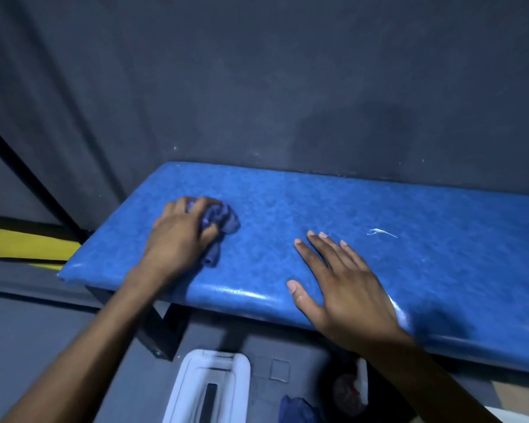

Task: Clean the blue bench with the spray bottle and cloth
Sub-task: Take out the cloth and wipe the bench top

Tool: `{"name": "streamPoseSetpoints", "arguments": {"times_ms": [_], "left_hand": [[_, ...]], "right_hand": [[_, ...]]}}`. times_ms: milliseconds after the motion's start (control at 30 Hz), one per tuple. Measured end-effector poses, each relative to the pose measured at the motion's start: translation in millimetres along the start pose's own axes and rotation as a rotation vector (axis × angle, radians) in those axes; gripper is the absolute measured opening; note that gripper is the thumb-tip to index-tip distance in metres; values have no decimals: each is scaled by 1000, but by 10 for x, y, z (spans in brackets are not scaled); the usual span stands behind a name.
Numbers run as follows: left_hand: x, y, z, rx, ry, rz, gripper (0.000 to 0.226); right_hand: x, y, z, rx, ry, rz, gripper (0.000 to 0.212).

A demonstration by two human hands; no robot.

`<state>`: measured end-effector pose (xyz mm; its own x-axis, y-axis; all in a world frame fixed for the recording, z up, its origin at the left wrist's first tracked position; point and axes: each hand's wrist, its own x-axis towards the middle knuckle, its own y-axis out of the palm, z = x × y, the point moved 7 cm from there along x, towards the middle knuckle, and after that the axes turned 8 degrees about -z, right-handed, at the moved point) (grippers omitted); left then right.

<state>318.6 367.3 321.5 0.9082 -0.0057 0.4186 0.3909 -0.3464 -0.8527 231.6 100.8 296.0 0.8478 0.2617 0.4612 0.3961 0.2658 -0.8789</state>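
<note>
Dark grey wall fills the upper half of the frame, and below it the blue padded counter [348, 209] runs from centre left to the right edge. Left hand [180, 230] is clenched around a crumpled blue cloth [222, 218], pressing it onto the counter near its left end. Right hand [342, 285] lies flat and released, fingers spread, on the counter's front edge. A white scratch mark [380, 232] shows further right. A white plastic container [208, 389] sits at bottom centre.
</note>
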Motion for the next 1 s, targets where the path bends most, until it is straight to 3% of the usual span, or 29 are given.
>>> {"name": "streamPoseSetpoints", "arguments": {"times_ms": [133, 300, 467, 667, 767, 867, 1000], "left_hand": [[592, 221, 121, 76, -153, -45, 43], [563, 502, -471, -29, -8, 62, 45], [-8, 247, -690, -135, 175, 97, 55], [-41, 85, -845, -195, 109, 17, 45], [25, 133, -1302, -323, 123, -16, 39], [97, 328, -2004, -430, 193, -26, 34], [89, 943, -2859, -261, 351, 98, 51]], "right_hand": [[13, 10, 4, 1, 0, -1, 71], [16, 18, 3, 28, -13, -9, 70], [-6, -60, 59, 31, -14, 19, 75], [-381, -633, -765, 21, 201, -18, 80], [-676, -756, -1414, -78, 296, 41, 89], [-855, -730, -1706, -95, 348, 95, 80], [-873, -702, -1741, -91, 362, 21, 71]]}}
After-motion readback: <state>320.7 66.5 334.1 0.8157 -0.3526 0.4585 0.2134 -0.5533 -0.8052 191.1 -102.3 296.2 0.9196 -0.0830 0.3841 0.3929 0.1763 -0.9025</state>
